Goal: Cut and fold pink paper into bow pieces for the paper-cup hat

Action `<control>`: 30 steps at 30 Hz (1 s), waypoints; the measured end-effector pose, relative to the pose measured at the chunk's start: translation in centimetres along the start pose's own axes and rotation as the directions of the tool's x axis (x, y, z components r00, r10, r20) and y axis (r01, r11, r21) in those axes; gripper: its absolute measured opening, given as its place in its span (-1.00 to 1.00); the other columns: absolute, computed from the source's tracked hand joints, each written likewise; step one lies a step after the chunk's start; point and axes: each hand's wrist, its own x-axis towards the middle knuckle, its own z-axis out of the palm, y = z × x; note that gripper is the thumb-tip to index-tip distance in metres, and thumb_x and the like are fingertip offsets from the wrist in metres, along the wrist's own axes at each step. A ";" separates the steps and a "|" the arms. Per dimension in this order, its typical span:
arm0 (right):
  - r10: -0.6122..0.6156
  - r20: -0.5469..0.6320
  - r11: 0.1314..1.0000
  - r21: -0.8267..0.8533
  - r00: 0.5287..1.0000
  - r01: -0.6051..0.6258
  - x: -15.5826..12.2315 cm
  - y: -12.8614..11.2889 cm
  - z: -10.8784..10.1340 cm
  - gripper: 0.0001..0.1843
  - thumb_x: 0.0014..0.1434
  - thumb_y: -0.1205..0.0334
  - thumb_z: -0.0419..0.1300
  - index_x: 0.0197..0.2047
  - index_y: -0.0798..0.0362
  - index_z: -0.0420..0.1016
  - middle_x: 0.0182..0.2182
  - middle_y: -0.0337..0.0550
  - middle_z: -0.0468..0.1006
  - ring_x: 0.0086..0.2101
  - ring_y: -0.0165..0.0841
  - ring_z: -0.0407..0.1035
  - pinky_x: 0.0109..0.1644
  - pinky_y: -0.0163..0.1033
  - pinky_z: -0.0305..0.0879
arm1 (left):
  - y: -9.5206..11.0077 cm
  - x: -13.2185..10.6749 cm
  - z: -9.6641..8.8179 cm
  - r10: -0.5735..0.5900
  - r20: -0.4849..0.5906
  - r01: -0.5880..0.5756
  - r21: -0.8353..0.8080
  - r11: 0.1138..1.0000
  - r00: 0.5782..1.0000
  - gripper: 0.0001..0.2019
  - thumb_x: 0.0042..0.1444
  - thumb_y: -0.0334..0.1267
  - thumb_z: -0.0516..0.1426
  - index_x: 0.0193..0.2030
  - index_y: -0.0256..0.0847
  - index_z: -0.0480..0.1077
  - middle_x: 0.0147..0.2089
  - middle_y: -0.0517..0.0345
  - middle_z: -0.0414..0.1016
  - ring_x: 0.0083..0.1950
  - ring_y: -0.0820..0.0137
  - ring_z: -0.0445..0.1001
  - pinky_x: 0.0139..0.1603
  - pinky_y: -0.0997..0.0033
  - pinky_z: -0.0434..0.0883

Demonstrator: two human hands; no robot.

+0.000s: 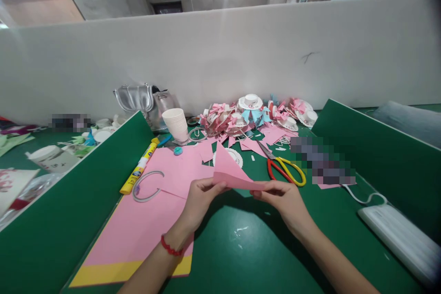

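A folded piece of pink paper (pixel 232 167) is held up over the green table, its pointed corner upward. My left hand (pixel 203 200) pinches its left end between thumb and fingers. At the right end my right hand (pixel 284 197) grips the paper the same way. Behind the paper lies a white paper plate (pixel 236 158), partly covered by it. Scissors (pixel 284 167) with one red and one yellow handle rest just beyond my right hand. Pink paper sheets (pixel 138 229) lie left of my left hand, with a silver bangle-like ring (pixel 146 200) on them.
A yellow glue tube (pixel 139 170) leans by the left green divider (pixel 86 202). Stacked paper cups (pixel 175 124) and a silver bag (pixel 136 98) stand behind. Small paper-plate hats (pixel 237 119) are piled at the back. A white face mask (pixel 399 239) lies near the right divider (pixel 382 151).
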 end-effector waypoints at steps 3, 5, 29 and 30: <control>0.037 0.010 0.999 -0.002 0.999 -0.037 -0.1 0.2 0.0 -0.84 -0.33 0.26 0.36 -0.57 0.11 0.54 -0.57 -0.15 0.57 -0.48 -0.31 0.45 -0.29 -0.21 0.40 | 0.0 -0.1 0.1 0.000 -0.005 0.000 0.002 1.000 1.000 -0.85 -0.08 -0.26 0.21 -0.40 -0.30 0.53 -0.38 0.07 0.58 -0.29 0.27 0.49 -0.18 0.33 0.39; 0.051 -0.004 0.998 0.027 0.999 -0.051 -0.2 0.4 0.0 -0.83 -0.34 0.25 0.37 -0.61 0.12 0.50 -0.62 -0.19 0.55 -0.52 -0.34 0.45 -0.31 -0.24 0.40 | 0.0 -0.1 0.3 0.018 -0.028 -0.017 0.023 1.000 0.999 -0.87 -0.09 -0.27 0.21 -0.42 -0.30 0.52 -0.41 0.08 0.57 -0.31 0.28 0.49 -0.22 0.35 0.40; -0.614 0.291 0.404 -0.683 0.734 0.609 -0.3 -6.5 0.2 -0.59 -0.15 0.19 0.28 -0.16 -0.03 0.37 -0.18 -0.09 0.47 -0.13 -0.16 0.30 -0.03 -0.01 0.19 | 3.7 -0.6 3.7 0.010 0.277 -0.069 0.203 0.977 0.961 -0.86 0.02 -0.26 0.09 -0.40 -0.27 0.42 -0.50 0.16 0.46 -0.48 0.40 0.39 -0.48 0.50 0.27; -0.581 0.334 0.393 -0.684 0.743 0.615 -0.1 -7.5 0.4 -0.64 -0.13 0.20 0.26 -0.19 -0.03 0.40 -0.23 -0.12 0.50 -0.18 -0.19 0.34 -0.08 -0.04 0.23 | 4.1 -0.6 3.8 0.008 0.321 -0.081 0.218 0.973 0.947 -0.86 0.05 -0.27 0.07 -0.39 -0.26 0.42 -0.47 0.16 0.46 -0.46 0.40 0.39 -0.47 0.50 0.27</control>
